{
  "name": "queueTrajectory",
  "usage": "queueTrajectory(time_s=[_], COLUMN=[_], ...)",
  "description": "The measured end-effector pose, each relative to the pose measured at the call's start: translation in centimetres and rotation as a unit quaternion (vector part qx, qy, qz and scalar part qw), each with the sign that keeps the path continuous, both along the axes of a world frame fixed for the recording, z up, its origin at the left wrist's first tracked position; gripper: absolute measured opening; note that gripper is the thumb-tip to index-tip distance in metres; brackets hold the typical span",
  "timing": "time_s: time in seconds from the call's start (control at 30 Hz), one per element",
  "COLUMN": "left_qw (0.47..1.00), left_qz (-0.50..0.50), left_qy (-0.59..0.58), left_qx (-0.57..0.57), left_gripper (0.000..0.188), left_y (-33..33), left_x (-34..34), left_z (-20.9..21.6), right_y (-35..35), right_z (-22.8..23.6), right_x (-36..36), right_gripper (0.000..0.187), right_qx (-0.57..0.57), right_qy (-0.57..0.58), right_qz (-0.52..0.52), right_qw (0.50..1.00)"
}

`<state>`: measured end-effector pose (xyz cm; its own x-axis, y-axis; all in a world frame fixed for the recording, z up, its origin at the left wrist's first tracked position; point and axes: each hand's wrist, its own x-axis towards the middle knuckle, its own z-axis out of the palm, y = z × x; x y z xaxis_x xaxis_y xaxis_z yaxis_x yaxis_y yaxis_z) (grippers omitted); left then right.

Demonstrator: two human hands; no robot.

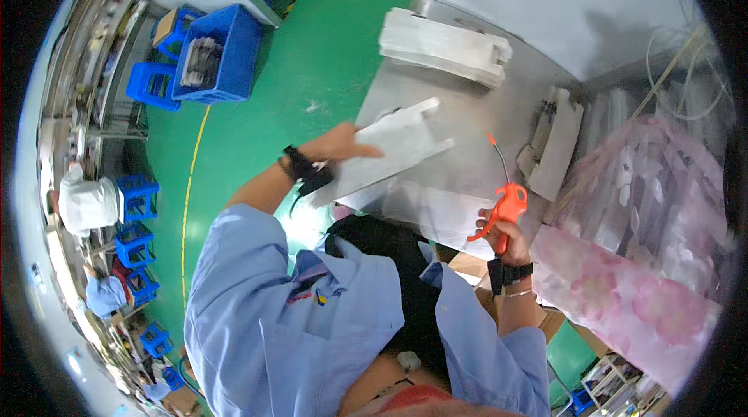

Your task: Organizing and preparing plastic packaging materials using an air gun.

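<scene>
My left hand (343, 144) grips the left edge of a flat white part (389, 154), apparently a plastic panel, with the thumb lying across its top. The panel is tilted over the metal table (440, 218) and slightly blurred; two prongs stick out at its far right end. Wrapped around the handle of an orange air blow gun (510, 203) is my right hand (506, 238). The gun's thin metal nozzle points up and away, with its orange tip to the right of the panel. My left fingers underneath the panel are hidden.
White parts (444, 47) are stacked at the table's far side. Another white part (557, 144) leans at the right, beside clear wrapping and a pink flowered sheet (623, 277). A blue crate (234, 51) stands on the green floor; people sit near shelves far left.
</scene>
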<state>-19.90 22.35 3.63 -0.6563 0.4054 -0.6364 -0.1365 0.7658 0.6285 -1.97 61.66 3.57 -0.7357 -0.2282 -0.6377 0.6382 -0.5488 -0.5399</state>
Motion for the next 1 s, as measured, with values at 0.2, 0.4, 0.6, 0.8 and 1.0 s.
queueTrajectory(time_s=[0.2, 0.4, 0.6, 0.8, 1.0], left_qw=[0.930, 0.890, 0.872, 0.825, 0.768], left_qz=[0.271, 0.383, 0.405, 0.446, 0.481], left_qy=[-0.167, -0.184, -0.164, -0.171, -0.169], left_qx=[0.181, 0.165, 0.222, 0.303, 0.388], left_gripper=[0.066, 0.087, 0.086, 0.081, 0.080], left_y=[-16.7, -23.7, -27.0, -28.0, -28.5], left_x=[17.6, 27.2, 32.1, 32.1, 31.8], left_z=[-6.4, -14.5, -17.9, -16.7, -18.9], right_y=[-12.4, -23.5, -29.7, -32.1, -33.0], right_z=[6.7, 8.1, 8.9, 9.1, 10.5], right_x=[3.5, 2.4, 2.6, 3.4, 4.2], right_gripper=[0.038, 0.045, 0.047, 0.044, 0.042], right_qx=[-0.127, 0.442, 0.403, 0.400, 0.396], right_qy=[0.098, 0.196, 0.129, 0.190, 0.185], right_qz=[0.230, 0.602, 0.640, 0.632, 0.607], right_qw=[0.960, 0.636, 0.641, 0.636, 0.664])
